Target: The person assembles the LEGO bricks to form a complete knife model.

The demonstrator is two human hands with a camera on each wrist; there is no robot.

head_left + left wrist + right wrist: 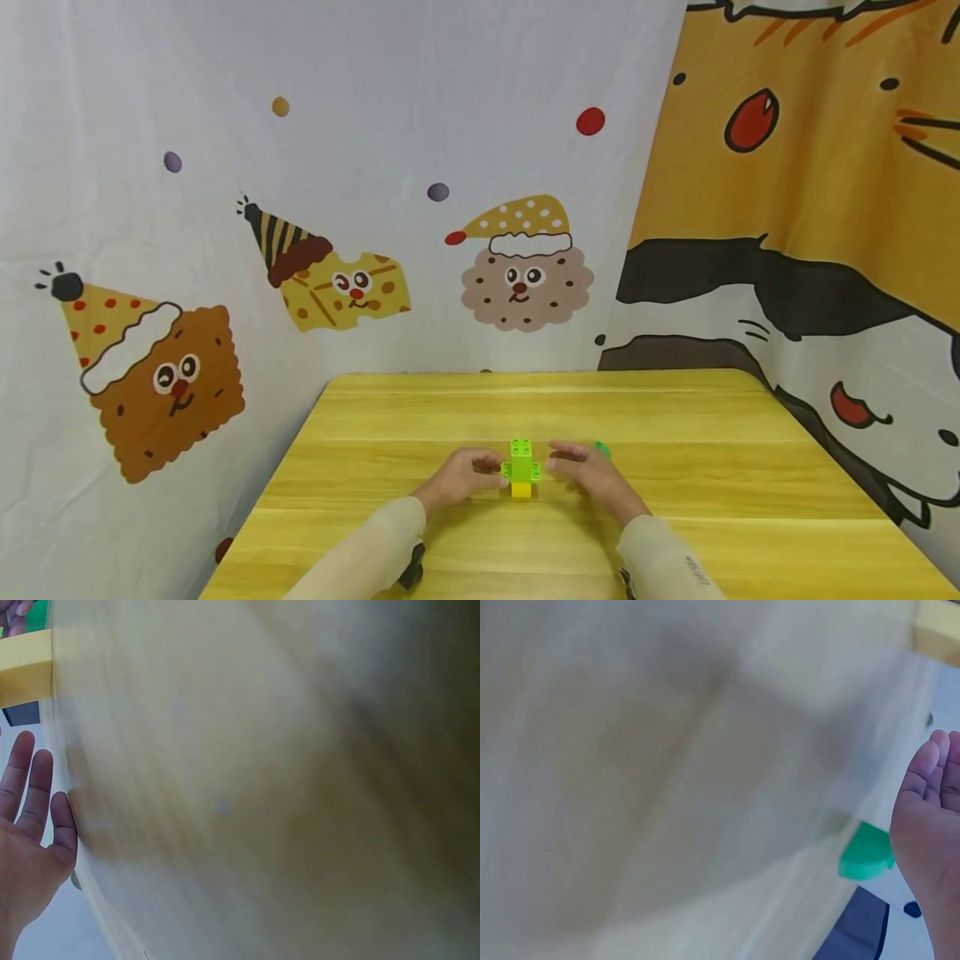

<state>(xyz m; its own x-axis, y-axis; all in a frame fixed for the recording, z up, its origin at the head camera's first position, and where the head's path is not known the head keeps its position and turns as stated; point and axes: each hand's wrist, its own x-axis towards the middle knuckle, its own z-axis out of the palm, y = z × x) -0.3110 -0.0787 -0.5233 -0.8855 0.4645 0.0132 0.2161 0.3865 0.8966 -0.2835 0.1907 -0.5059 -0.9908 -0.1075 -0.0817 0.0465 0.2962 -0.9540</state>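
Note:
A small build of toy building blocks stands upright on the table, with light green blocks (pixel 521 465) above a yellow block (pixel 521 491). My left hand (pixel 463 475) is at its left side, fingers extended and slightly bent. On the other side, my right hand (pixel 588 473) faces it in a similar pose. Neither hand grips anything; whether a fingertip brushes the green blocks I cannot tell. The left wrist view has the yellow block (pixel 26 671) beyond the left hand's (pixel 34 832) fingertips. A darker green piece (pixel 866 853) lies beside the right hand (pixel 930 825), partly hidden by it in the head view.
The wooden table (pixel 420 408) has rounded far corners. Behind it hangs a white cloth (pixel 360 167) printed with cartoon biscuits and cheese, and an orange cartoon print (pixel 720 192) covers the right side. A black wristband (pixel 412 568) is on the left forearm.

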